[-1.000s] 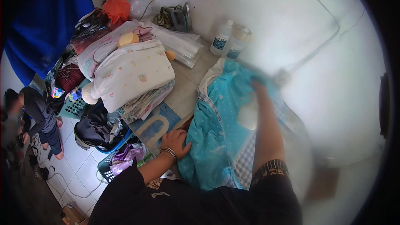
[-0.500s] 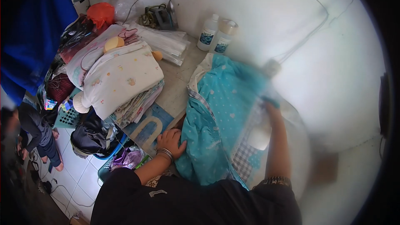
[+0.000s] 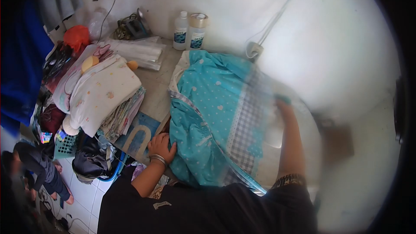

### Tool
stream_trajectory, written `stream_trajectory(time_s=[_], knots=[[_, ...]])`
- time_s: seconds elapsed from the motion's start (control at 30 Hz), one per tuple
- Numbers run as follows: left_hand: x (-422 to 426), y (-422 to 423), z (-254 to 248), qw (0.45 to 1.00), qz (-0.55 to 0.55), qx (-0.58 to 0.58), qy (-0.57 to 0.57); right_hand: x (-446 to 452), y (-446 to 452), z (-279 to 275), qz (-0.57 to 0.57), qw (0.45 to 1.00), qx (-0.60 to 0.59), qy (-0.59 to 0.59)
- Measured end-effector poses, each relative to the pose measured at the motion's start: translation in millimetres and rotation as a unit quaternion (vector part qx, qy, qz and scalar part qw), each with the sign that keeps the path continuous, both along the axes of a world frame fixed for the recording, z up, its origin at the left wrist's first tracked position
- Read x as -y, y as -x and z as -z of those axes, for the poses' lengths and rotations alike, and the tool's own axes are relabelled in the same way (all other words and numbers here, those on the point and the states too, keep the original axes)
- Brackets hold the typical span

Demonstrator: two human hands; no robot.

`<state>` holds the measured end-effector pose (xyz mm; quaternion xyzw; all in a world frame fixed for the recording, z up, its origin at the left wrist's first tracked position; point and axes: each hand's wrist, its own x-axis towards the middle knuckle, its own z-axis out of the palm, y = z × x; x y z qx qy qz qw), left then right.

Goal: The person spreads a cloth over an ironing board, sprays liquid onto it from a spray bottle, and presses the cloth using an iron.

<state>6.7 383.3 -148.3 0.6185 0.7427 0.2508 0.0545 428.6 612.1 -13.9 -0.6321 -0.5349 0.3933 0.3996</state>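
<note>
A turquoise dotted cloth (image 3: 212,91) with a grey checked band (image 3: 246,125) lies spread over the table. My left hand (image 3: 161,146) rests at the cloth's left edge, its fingers apart, beside a blue panel with a pale letter-like shape (image 3: 141,132). To the right, my right hand (image 3: 284,105) is beyond the checked band; its fingers are blurred and something teal shows at them. A white rounded object (image 3: 274,136) appears faintly between the band and my right forearm.
A stack of folded cloths (image 3: 104,93) stands at the left. Two labelled bottles (image 3: 180,34), one with a tape roll (image 3: 199,20) on top, stand by the wall near an iron (image 3: 138,25). A seated person (image 3: 41,164) is at lower left.
The view has swung right. My right hand has moved from the cloth's upper part to beyond its right side, and the checked band lies more exposed. My left hand stays at the cloth's edge.
</note>
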Motion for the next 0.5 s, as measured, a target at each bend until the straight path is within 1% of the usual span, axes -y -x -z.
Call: stream_trajectory(time_s=[0.03, 0.07, 0.1, 0.17, 0.2, 0.3, 0.37, 0.47, 0.5], knots=[[-1, -1, 0, 1.0, 0.007, -0.002, -0.003, -6, -10, 1, 0.027, 0.999, -0.006, -0.026], [-1, -2, -1, 1.0, 0.002, -0.002, 0.002, -14, -21, 1, 0.062, 0.998, 0.001, -0.004], [-1, -1, 0, 1.0, -0.002, -0.002, 0.009, -22, -33, 4, 0.069, 0.998, -0.001, -0.005], [-2, -1, 6, 1.0, 0.008, -0.013, -0.006, -31, -53, 12, 0.105, 0.989, -0.071, -0.08], [-2, -1, 6, 1.0, 0.002, -0.013, -0.009, -31, -58, 11, 0.13, 0.983, -0.08, -0.106], [-3, -3, 4, 1.0, -0.001, -0.017, -0.008, -32, -83, 12, 0.171, 0.977, -0.076, -0.1], [-3, -3, 4, 1.0, -0.001, -0.022, -0.006, -27, -92, 10, 0.176, 0.977, -0.088, -0.084], [-4, -4, 5, 1.0, -0.003, -0.022, 0.002, -19, -101, 9, 0.205, 0.971, -0.071, -0.102], [-4, -3, 6, 1.0, -0.004, -0.024, -0.004, -11, -96, 7, 0.225, 0.96, -0.105, -0.128]])
